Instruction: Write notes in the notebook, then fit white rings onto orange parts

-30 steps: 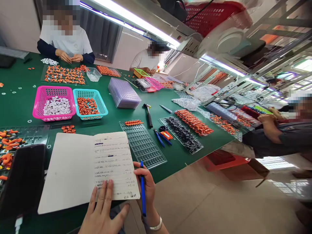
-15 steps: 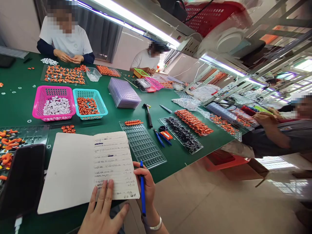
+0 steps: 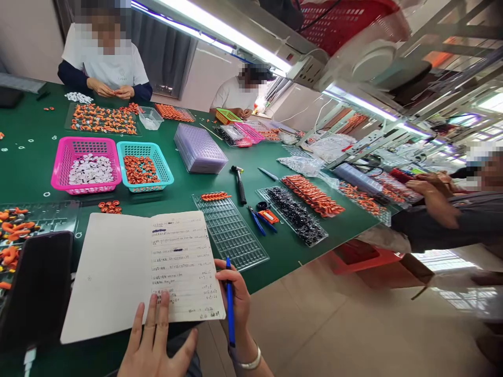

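Note:
An open notebook (image 3: 113,277) with handwritten lines on its right page lies at the table's near edge. My left hand (image 3: 153,335) rests flat, fingers spread, on the lower part of the notebook near its fold. At the lower right corner of the page is my right hand (image 3: 236,298), its fingers closed round a blue pen (image 3: 230,314) and touching the notebook's edge. The pen stands nearly upright in the picture, apart from the writing. A black phone (image 3: 37,288) with a white cable lies left of the notebook.
Beyond the notebook stand a pink basket (image 3: 58,167) of white pieces and a turquoise basket (image 3: 168,170) of orange pieces. A clear tray (image 3: 239,235), pliers (image 3: 257,222), a hammer (image 3: 239,186) and a tray of black parts (image 3: 294,214) lie to the right. Several co-workers sit around.
My left hand has slid left and slightly down the page, uncovering more of the written lines. My right hand and the pen are almost unmoved. The co-worker at right has shifted their hands.

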`<state>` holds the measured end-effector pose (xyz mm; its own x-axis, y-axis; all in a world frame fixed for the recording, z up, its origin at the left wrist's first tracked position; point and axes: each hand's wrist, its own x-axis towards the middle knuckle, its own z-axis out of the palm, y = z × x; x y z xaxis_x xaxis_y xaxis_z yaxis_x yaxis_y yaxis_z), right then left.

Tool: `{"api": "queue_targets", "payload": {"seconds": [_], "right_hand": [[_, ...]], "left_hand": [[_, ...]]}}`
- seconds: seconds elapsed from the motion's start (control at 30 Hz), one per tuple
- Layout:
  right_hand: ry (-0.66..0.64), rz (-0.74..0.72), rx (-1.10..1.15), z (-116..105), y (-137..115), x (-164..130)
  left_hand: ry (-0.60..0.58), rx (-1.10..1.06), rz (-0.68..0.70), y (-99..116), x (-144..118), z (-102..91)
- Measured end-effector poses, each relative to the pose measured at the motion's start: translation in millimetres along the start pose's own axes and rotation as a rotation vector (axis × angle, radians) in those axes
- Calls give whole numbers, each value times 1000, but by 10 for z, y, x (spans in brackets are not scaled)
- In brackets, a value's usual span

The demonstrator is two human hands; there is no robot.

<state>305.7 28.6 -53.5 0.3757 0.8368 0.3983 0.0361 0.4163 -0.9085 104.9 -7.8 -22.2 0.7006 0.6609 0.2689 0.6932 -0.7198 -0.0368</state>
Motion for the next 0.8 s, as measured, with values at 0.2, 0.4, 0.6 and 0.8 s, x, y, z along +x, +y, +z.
{"api": "queue_targets", "payload": {"seconds": [0.2, 0.4, 0.6, 0.8], "right_hand": [[12, -6, -6, -9, 10, -7], [5, -7, -22, -25, 8, -6], [2, -13, -30, -28, 12, -9], [-15, -24, -27, -19, 5, 1]], "left_hand": [[-18, -32, 30, -89, -35, 48], [-3, -49, 61, -108, -91, 162], [-57, -57, -29, 10, -65, 100], [-34, -48, -36, 8, -30, 59]]}}
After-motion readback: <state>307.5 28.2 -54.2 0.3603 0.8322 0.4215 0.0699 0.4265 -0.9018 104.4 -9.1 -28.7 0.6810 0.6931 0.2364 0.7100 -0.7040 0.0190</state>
